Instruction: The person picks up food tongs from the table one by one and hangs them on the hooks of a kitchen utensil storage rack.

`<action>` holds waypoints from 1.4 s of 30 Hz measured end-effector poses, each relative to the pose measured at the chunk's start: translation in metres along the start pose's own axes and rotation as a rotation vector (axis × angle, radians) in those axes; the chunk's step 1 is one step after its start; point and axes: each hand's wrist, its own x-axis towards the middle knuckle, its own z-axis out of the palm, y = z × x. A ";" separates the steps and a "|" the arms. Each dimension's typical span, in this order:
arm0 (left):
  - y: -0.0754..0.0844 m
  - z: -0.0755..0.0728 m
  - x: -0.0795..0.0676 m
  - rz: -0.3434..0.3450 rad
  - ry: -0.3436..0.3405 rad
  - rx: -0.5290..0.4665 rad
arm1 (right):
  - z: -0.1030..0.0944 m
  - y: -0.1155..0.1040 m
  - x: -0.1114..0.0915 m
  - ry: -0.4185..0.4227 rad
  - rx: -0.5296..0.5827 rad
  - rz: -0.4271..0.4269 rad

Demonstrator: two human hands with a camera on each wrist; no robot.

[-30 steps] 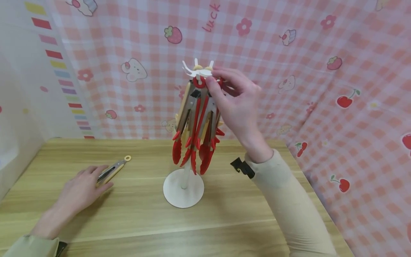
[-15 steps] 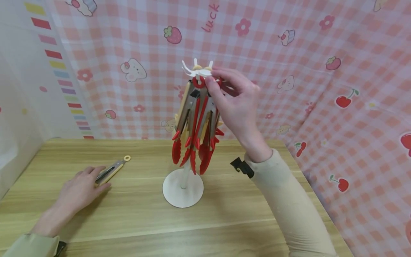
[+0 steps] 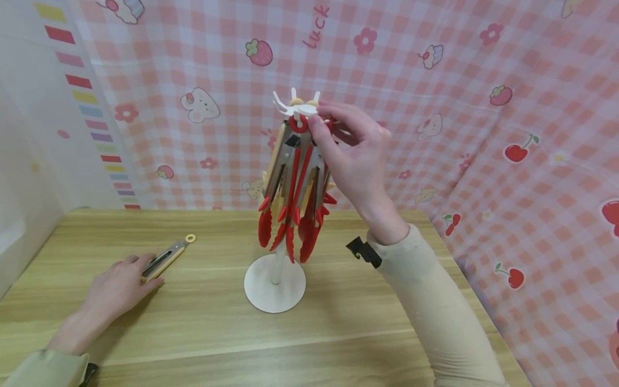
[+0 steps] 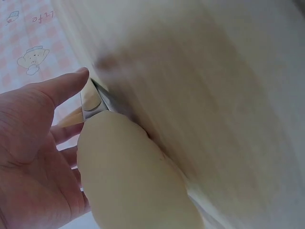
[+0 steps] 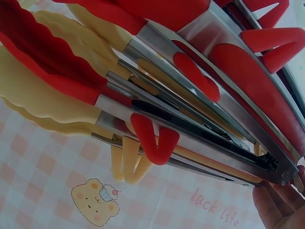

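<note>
A white stand (image 3: 274,301) with hooks on top holds several hanging tongs. My right hand (image 3: 362,156) is at its top, thumb and fingers pinching the ring end of one pair of red-tipped tongs (image 3: 309,236). In the right wrist view, the fingertips (image 5: 276,205) meet the upper end of the hanging tongs (image 5: 209,143). On the table at left lies a pair of cream tongs (image 3: 169,260), ring end pointing away. My left hand (image 3: 113,285) lies over their tip end, thumb on one side and fingers on the other. The left wrist view shows the cream tip (image 4: 133,176) beside the palm.
Cream-tipped tongs (image 5: 57,90) hang among the red ones. The wooden table (image 3: 217,333) runs to a pink checked cloth (image 3: 232,134) behind, and another stretch of cloth stands along the right. A black strap piece (image 3: 365,252) sticks out from the right sleeve.
My left hand has slid slightly left along the cream tongs, baring a little more of them. My right hand keeps its place at the stand's top.
</note>
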 end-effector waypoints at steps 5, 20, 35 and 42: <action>-0.001 0.001 0.001 -0.001 -0.007 0.008 | -0.001 0.001 0.000 0.006 -0.007 -0.015; -0.003 0.001 0.002 0.012 0.024 0.006 | -0.001 0.001 -0.001 0.002 -0.023 -0.021; -0.003 0.002 0.001 0.021 0.036 -0.004 | -0.001 0.000 -0.001 -0.007 -0.014 -0.015; -0.003 0.002 0.001 0.018 0.036 -0.011 | -0.001 0.000 -0.001 -0.008 -0.023 -0.024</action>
